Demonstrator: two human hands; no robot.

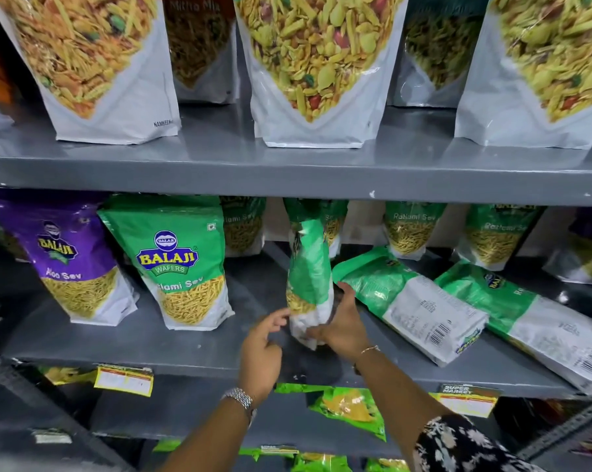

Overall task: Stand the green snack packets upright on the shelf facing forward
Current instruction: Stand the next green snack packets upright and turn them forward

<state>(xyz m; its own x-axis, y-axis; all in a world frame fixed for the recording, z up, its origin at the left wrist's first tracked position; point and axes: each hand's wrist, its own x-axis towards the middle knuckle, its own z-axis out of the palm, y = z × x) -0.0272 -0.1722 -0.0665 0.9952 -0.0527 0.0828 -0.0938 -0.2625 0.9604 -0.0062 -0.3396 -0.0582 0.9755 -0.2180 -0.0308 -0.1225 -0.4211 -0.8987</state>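
On the middle grey shelf [185,349] a green snack packet [310,264] stands on end, turned edge-on to me. My right hand [339,327] grips its white bottom from the right. My left hand [260,349] is just left of the base, fingertips touching or nearly touching it. One green packet [179,257] stands upright facing forward to the left. Two green packets lie flat, back side up, to the right: one [410,301] next to my right hand, the other [533,321] further right. More green packets [410,229] stand at the back.
A purple packet [70,260] stands at the left of the same shelf. Large white pouches [318,73] fill the shelf above. Yellow price tags [123,381] hang on the shelf edge. Green packets [349,407] lie on the shelf below.
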